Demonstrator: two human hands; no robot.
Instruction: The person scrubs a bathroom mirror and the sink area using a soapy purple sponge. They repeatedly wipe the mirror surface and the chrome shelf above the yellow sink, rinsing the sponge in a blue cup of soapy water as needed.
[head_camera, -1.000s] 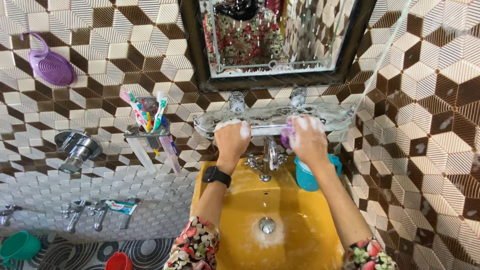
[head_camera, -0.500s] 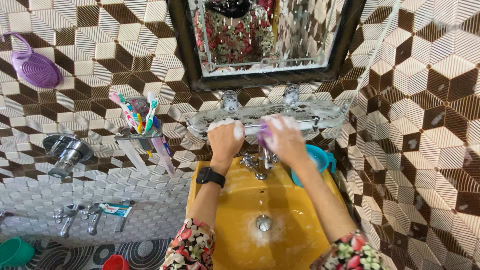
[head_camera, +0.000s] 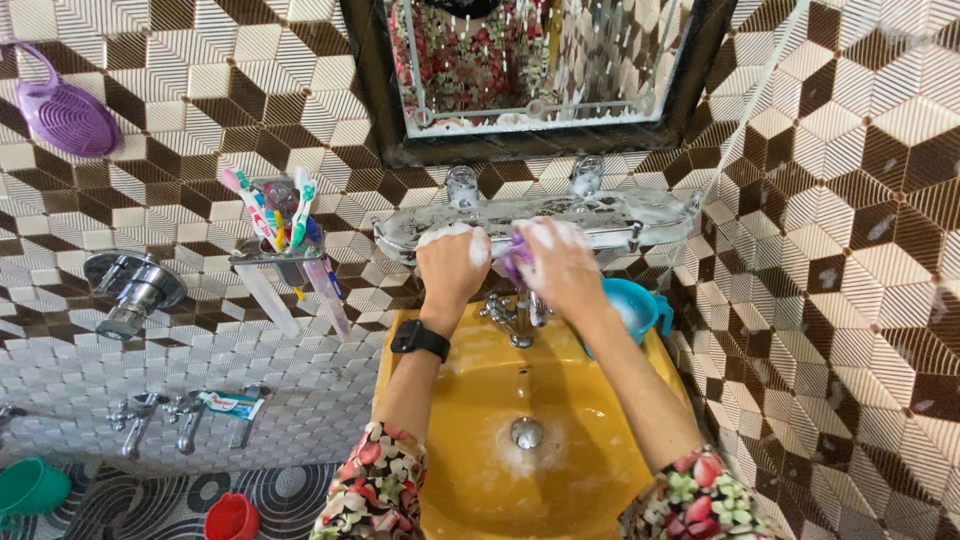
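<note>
Overhead, right hand (head_camera: 562, 262) (soapy) around scrubber (head_camera: 516, 258)

A toothbrush holder (head_camera: 282, 245) hangs on the tiled wall (head_camera: 850, 200) left of the yellow sink (head_camera: 500, 400) — a purple strainer (head_camera: 72, 115) near the wall's upper-left corner, 1 teal mug (head_camera: 632, 308) at the sink's right edge.

Left of the fingers: one toothbrush holder (head_camera: 285, 255), about four toothbrushes (head_camera: 268, 215), one purple scrubber-like hanger (head_camera: 70, 115). Below them: one yellow basin (head_camera: 470, 440), one tap (head_camera: 515, 318). Right: one blue mug (head_camera: 635, 310).
</note>
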